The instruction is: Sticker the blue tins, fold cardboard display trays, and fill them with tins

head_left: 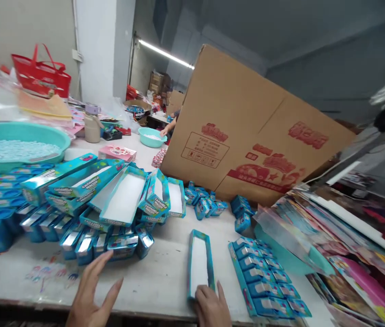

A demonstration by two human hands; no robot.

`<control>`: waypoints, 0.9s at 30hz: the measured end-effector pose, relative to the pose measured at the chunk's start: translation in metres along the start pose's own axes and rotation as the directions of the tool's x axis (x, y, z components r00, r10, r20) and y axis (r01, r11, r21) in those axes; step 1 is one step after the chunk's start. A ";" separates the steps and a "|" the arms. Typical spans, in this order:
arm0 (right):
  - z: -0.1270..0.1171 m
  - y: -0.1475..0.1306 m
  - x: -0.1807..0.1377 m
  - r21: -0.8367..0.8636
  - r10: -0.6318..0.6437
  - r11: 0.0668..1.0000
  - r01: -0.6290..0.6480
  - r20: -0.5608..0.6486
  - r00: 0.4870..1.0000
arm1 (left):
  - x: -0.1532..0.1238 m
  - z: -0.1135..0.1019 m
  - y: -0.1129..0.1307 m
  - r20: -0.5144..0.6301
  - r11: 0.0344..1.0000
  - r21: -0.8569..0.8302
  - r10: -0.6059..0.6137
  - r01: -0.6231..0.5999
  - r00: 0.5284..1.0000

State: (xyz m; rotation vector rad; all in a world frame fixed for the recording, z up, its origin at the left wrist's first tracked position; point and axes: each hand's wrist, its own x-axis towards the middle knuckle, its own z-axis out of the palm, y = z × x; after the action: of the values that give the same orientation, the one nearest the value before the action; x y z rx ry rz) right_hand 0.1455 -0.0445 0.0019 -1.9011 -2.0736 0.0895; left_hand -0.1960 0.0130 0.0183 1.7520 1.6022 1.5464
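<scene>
A long, shallow blue display box [199, 254] with a white inside lies on the table in front of me, its short end toward me. My right hand [212, 306] grips its near end, fingers over the edge and thumb along the right side. My left hand [92, 293] is open, fingers and thumb apart, holding nothing. Just beyond it stand several small blue packets [85, 247] in a row. Behind them is a heap of empty blue display boxes [124, 195] marked "Caramelo Macio". To the right sits a display box filled with small packets [263, 277].
A large cardboard carton [240, 122] leans at the back, loose blue packets [206, 204] before it. A turquoise basin [18, 131] of pale pieces stands left. Stacked printed sheets [349, 236] lie right. Another person's hand [165, 131] reaches to a far basin [151, 138].
</scene>
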 end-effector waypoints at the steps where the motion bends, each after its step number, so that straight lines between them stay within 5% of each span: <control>1: 0.012 0.001 -0.007 0.027 0.018 0.999 -0.018 -0.020 1.000 | -0.014 0.003 -0.009 0.005 0.997 0.006 -0.073 0.073 0.997; 5: 0.020 -0.038 0.016 0.318 0.063 0.948 -0.029 -0.096 0.993 | -0.027 0.013 -0.026 -0.028 0.982 0.020 -0.186 0.187 0.982; 10: 0.037 -0.136 0.095 0.735 0.114 0.677 -0.032 -0.062 0.992 | -0.011 0.031 -0.028 -0.047 0.977 0.056 -0.204 0.206 0.978; 13: 0.061 -0.163 0.126 0.830 0.121 0.558 -0.009 -0.071 0.990 | -0.010 0.042 -0.026 -0.053 0.955 0.016 -0.294 0.296 0.954; 19: 0.062 -0.142 0.121 0.813 0.105 0.583 0.006 -0.082 0.991 | -0.008 0.049 -0.026 -0.031 0.922 -0.092 -0.379 0.375 0.925; 23: 0.046 -0.109 0.102 0.862 0.093 0.505 -0.051 0.004 0.996 | -0.006 0.049 -0.026 0.285 0.865 -0.286 -0.334 0.412 0.899; 27: 0.039 -0.083 0.082 0.887 0.145 0.445 -0.124 0.066 0.987 | 0.006 0.057 -0.024 0.581 0.793 -0.378 -0.199 0.478 0.789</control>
State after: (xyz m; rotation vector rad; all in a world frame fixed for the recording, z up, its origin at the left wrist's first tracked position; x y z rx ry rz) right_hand 0.0506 0.0331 0.0030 -1.3105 -1.3289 0.9997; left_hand -0.1628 0.0497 -0.0189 1.3124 1.0399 1.0560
